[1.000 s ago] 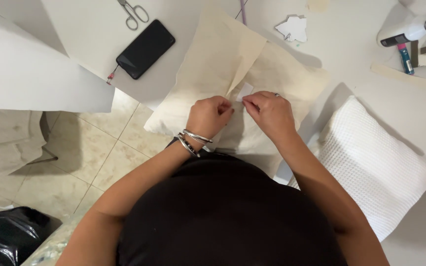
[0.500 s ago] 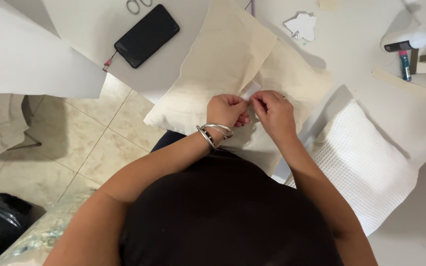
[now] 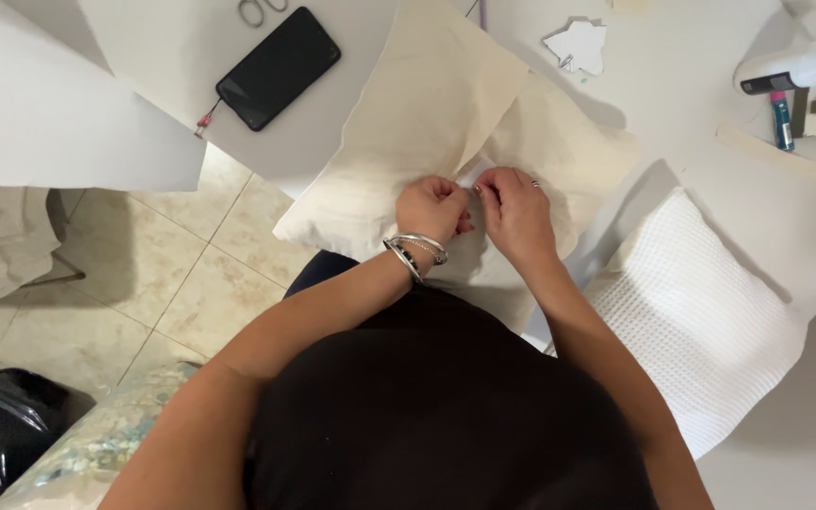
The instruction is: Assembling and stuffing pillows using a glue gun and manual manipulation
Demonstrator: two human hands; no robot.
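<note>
Cream fabric pinched at its near fold by both hands, hanging partly over the counter edge.

Left hand is clenched on the cloth beside a small white piece; right hand grips the same spot, fingertips meeting the left's. What sits between the fingertips is too small to tell. Risks, as I judge them: the layers could slip out of line, since much of the cloth overhangs toward the lap and its weight pulls down; the white piece could shift or crease under the tight pinch; a tug could drag the fabric against the black phone just beside it. A white waffle cushion lies near the right elbow.
</note>
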